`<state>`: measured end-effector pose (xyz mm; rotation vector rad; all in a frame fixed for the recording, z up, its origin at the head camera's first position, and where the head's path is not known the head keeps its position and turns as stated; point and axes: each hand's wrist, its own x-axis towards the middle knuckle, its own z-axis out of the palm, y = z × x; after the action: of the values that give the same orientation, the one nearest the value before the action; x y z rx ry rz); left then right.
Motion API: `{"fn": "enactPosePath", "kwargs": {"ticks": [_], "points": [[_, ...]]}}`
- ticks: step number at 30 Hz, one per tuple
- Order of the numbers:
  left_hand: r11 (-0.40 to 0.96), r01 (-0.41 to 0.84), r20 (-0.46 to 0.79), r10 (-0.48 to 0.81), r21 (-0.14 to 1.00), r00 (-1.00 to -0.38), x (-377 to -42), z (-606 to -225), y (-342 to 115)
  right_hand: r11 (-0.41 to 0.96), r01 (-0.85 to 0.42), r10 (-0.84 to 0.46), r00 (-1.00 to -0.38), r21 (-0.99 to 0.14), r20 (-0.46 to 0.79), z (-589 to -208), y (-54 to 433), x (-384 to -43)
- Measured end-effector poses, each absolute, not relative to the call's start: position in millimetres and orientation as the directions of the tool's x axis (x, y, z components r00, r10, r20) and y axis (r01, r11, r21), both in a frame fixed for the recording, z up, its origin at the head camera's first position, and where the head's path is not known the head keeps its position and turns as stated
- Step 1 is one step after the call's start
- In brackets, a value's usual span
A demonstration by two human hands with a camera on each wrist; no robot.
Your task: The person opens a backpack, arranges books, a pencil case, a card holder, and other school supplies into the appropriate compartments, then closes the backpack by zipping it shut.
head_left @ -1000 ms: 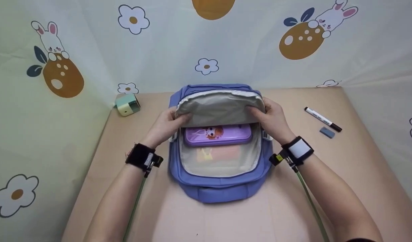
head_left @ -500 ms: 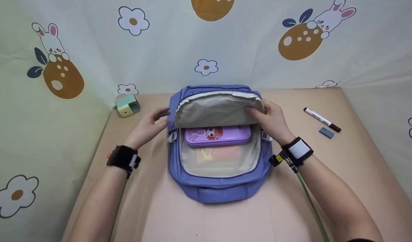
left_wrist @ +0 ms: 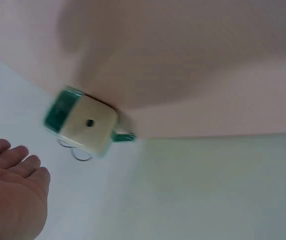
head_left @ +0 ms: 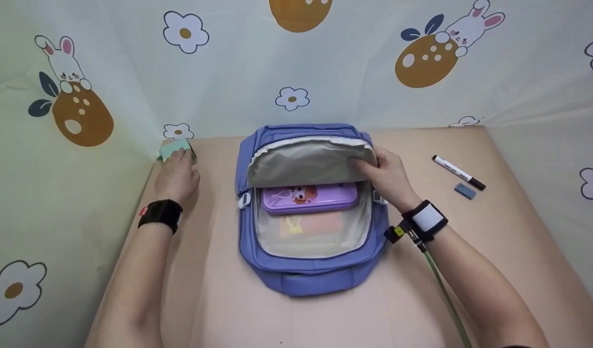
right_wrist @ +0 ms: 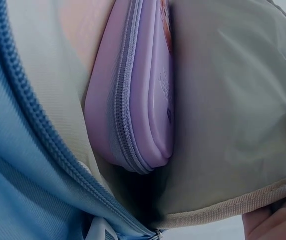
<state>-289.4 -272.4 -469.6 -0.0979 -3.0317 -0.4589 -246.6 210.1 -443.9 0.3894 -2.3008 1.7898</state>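
A blue backpack [head_left: 308,284] lies on the table with its main compartment unzipped. My right hand [head_left: 392,178] pinches the right edge of its grey-lined flap [head_left: 301,162], thumb on the lining and fingers behind. Inside sits a purple zipped pencil case [head_left: 311,198], partly under the flap; the right wrist view shows its zipper side [right_wrist: 125,100]. At the table's far left corner, my left hand [head_left: 178,180] reaches over a green and cream pencil sharpener [head_left: 173,148]. In the left wrist view, the extended fingers [left_wrist: 20,162] are apart from the sharpener [left_wrist: 90,122], whose crank sticks out.
To the right lie a white marker [head_left: 458,172] with black ends and a small blue-grey eraser-like block [head_left: 465,191]. A patterned cloth [head_left: 238,72] hangs behind the table and along both sides. A flat orange and yellow item [head_left: 313,224] shows through the backpack's inner lining.
My left hand has let go of the flap's left edge and moved left to the pencil sharpener. My right hand keeps its hold on the flap, which stays raised.
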Motion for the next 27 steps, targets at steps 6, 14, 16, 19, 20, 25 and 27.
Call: {"fn": "enactPosePath", "kwargs": {"ticks": [6, 14, 16, 19, 20, 25, 27], "points": [[0.967, -0.031, 0.002, -0.032, 0.252, -0.999, -300.7, -476.8, -289.6, 0.224, -0.342, -0.084, -0.940, -0.912, 0.332, -444.6, 208.9, -246.1], [0.970, -0.050, -0.016, -0.048, 0.236, -0.999, -317.5, -480.0, -295.2, 0.220, -0.333, -0.090, -0.943, -0.917, 0.321, -422.8, 203.4, -228.1], [0.967, -0.068, -0.036, -0.060, 0.247, -0.998, -318.4, -482.3, -295.6, 0.217, -0.329, -0.094, -0.944, -0.919, 0.316, -423.0, 202.4, -227.4], [0.962, -0.089, -0.073, -0.073, 0.257, -0.995, -318.0, -485.3, -296.6, 0.206, -0.323, -0.107, -0.946, -0.924, 0.307, -424.4, 201.5, -227.5], [0.961, -0.093, -0.080, -0.074, 0.262, -0.994, -318.0, -485.9, -296.7, 0.202, -0.322, -0.108, -0.946, -0.925, 0.306, -424.8, 201.3, -227.6], [0.966, -0.029, -0.065, -0.013, 0.258, -0.998, -319.4, -483.2, -296.5, 0.193, -0.323, -0.091, -0.946, -0.927, 0.311, -424.3, 202.8, -228.4], [0.963, 0.006, -0.059, 0.022, 0.270, -0.998, -319.8, -481.5, -296.9, 0.191, -0.323, -0.086, -0.946, -0.927, 0.312, -423.7, 203.8, -228.7]]}}
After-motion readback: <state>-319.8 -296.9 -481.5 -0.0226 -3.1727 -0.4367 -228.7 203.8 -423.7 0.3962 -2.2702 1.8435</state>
